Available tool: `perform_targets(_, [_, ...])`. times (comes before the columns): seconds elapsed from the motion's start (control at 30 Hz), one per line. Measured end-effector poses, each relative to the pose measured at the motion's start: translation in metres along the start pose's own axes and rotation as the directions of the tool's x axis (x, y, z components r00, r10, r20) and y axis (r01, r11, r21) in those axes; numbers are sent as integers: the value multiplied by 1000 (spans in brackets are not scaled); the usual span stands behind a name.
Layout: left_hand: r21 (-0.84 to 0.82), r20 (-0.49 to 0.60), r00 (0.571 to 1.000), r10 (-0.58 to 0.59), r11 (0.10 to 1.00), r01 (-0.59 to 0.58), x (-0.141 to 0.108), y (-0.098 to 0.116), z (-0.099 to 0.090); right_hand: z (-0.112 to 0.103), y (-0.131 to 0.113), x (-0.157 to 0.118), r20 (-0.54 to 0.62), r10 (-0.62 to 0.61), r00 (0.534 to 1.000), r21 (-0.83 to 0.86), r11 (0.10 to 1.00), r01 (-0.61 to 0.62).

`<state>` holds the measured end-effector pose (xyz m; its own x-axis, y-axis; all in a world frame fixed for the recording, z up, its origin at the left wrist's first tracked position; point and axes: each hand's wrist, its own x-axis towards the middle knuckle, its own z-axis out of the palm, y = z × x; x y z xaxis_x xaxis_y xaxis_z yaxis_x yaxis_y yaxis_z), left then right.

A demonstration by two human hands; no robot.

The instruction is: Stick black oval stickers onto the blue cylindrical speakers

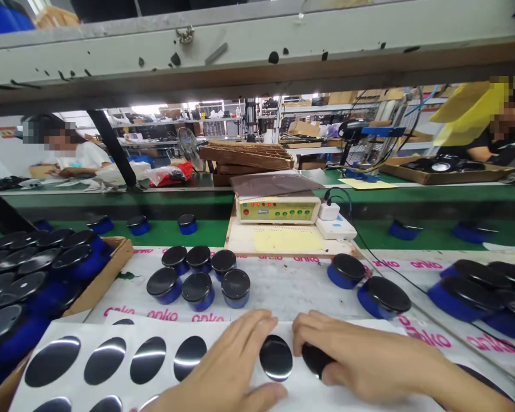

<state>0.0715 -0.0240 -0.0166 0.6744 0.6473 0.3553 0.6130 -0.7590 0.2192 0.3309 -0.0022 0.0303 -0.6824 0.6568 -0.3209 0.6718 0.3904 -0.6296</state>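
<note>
A white sheet [157, 327] bearing rows of glossy black round stickers [276, 357] lies across the near side of the bench. My left hand [223, 363] rests flat on it, fingers stretched forward and thumb out to the right, covering some of the stickers. To the right, my right hand [356, 352] bends its fingers and thumb around the edges of one black round sticker [314, 360]. That sticker is partly hidden by the hand, and I cannot tell whether its edge is lifted from the sheet.
Several blue, black-topped round parts [198, 290] stand beyond the sheet, with more at right [384, 296]. A cardboard box [120, 252] of them is at left. A control box [278, 209] with a power adapter [337, 226] sits ahead. A shelf [257, 57] hangs overhead; two people work beyond.
</note>
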Motion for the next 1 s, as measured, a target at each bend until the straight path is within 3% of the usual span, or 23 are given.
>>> perform_targets(0.1, [60, 95, 995, 25, 998, -31, -8, 2, 22, 11, -4, 7, 24, -63, 998, -70, 995, 65])
perform_targets(0.27, [71, 171, 985, -12, 997, 0, -8, -5, 22, 4, -2, -6, -87, -126, 988, -219, 970, 104])
perform_targets(0.33, [57, 138, 990, -6, 998, -2, -7, -4, 18, -7, 10, -19, -200, -22, 979, -209, 978, -21])
perform_targets(0.43, [94, -6, 998, -61, 994, 61, 0, -9, 7, -26, 24, -26, -406, 172, 898, -13, 981, -193])
perform_targets(0.53, [198, -264, 937, -229, 938, 285, 13, -26, -4, -33, 14, 0, -505, 218, 835, 301, 951, -66])
perform_targets(0.6, [215, -345, 892, -293, 900, 379, 19, -40, -4, -26, -3, 33, -523, 197, 829, 459, 885, 79])
perform_targets(0.7, [154, -349, 881, -319, 908, 390, 22, -55, 5, -4, -22, 87, -547, 208, 811, 617, 755, 222])
perform_targets(0.8, [56, -344, 875, -340, 923, 380, 19, -59, 12, 17, -23, 120, -528, 277, 802, 746, 603, 283])
perform_targets(0.87, [-1, -332, 871, -362, 924, 383, 18, -57, 12, 26, -17, 128, -503, 299, 811, 783, 556, 281])
perform_targets(1.0, [-52, -307, 873, -379, 923, 382, 18, -56, 10, 32, -8, 129, -481, 314, 819, 796, 547, 258])
